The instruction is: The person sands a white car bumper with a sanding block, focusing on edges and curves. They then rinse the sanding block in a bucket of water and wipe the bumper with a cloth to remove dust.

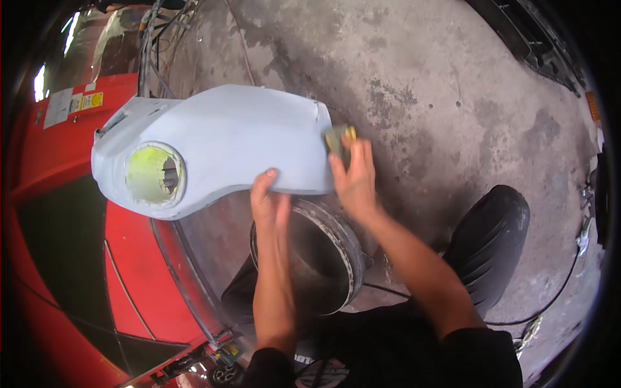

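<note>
A light grey body panel (239, 139) with a smooth curved face lies before me. Its left end has a round opening (155, 173) lined in yellow-green. My left hand (270, 202) grips the panel's near edge, thumb on top and fingers partly hidden beneath. At the panel's right end, my right hand (356, 178) pinches a small sanding pad (337, 141), dull green with a yellow part, against or right beside the edge. Contact there is hard to make out.
Below the panel, a round black bucket (352, 258) stands between my legs. A red vehicle body (132, 258) with dark glass is at the left. Cables (155, 45) hang at the far left. A dark part (530, 39) lies at the upper right on the stained concrete floor (427, 84).
</note>
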The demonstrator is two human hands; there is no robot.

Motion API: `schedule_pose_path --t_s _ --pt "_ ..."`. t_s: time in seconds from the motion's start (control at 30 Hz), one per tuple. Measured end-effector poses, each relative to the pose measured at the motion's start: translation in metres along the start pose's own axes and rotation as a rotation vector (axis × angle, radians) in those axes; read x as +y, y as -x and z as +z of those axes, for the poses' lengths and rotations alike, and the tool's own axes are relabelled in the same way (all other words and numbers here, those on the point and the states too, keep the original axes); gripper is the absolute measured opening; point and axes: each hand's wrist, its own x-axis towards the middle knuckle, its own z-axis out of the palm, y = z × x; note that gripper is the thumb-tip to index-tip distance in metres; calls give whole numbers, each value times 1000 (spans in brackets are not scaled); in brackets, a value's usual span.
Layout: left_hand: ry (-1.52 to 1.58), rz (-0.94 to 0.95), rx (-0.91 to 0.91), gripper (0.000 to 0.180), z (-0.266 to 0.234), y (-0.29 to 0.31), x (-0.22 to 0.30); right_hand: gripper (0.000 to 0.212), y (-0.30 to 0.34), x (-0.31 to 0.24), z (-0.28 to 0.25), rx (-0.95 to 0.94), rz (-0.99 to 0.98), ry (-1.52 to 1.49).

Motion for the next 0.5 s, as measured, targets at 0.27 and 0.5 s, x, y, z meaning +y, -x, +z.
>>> schedule_pose_path --t_s 0.27,0.5 --pt "4 18 0 55 -2 -3 -3 38 25 8 -4 0 -125 48" --pt "24 19 21 44 -5 -2 -6 38 24 13 -9 -55 -105 41"
